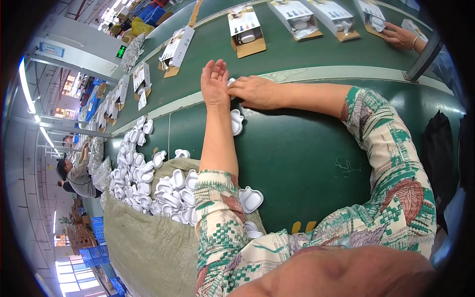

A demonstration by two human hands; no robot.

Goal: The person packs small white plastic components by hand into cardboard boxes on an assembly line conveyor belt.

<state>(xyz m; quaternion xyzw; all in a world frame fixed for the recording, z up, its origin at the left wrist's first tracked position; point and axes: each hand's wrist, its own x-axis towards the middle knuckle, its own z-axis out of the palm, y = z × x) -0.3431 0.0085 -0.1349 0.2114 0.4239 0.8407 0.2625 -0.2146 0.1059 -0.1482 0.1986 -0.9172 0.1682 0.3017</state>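
My left hand is raised at the far edge of the green worktable, palm up, its fingers stretched out and slightly curved. Right beside it, my right hand has its fingers bent around a small white plastic piece, which is mostly hidden between the two hands. Below them lies a white shell-like piece with a wavy outline, partly behind my left forearm. Another such shallow piece rests closer to me, by my left sleeve. To the left, a heap of the same white pieces spills from a woven sack.
Beyond a pale rail runs a green belt carrying several open cartons with white items inside. At the far right another person's hand touches a carton. A person sits farther along the left. A black cloth hangs at right.
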